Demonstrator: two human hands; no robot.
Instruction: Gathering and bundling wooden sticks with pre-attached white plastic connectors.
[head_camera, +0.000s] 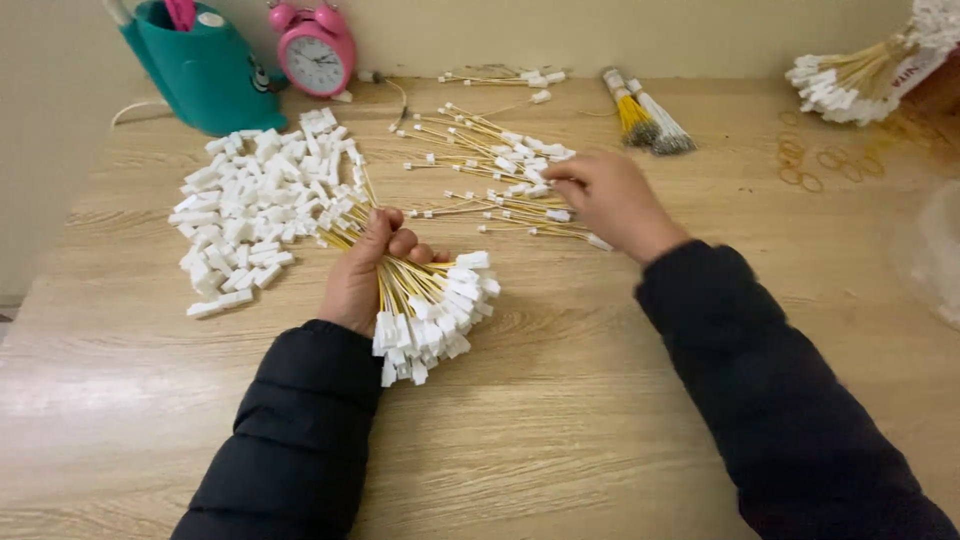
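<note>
Wire bundle (420, 300), yellow, white plastic plugs: clenched in my left hand (365, 275), middle hidden. Right hand (610, 200) beyond it, fingers pinching loose wires (500, 170), tips obscured.

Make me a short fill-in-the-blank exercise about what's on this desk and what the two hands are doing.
1. The left hand grips a bundle of yellow wires tipped with ____ plastic plugs.
2. The right hand reaches into the loose wires spread on the ____ table.
3. At the back of the table stands a ____ alarm clock.
4. The pile of loose white plugs lies to the ____ of the left hand.

Missing words: white; wooden; pink; left
</note>
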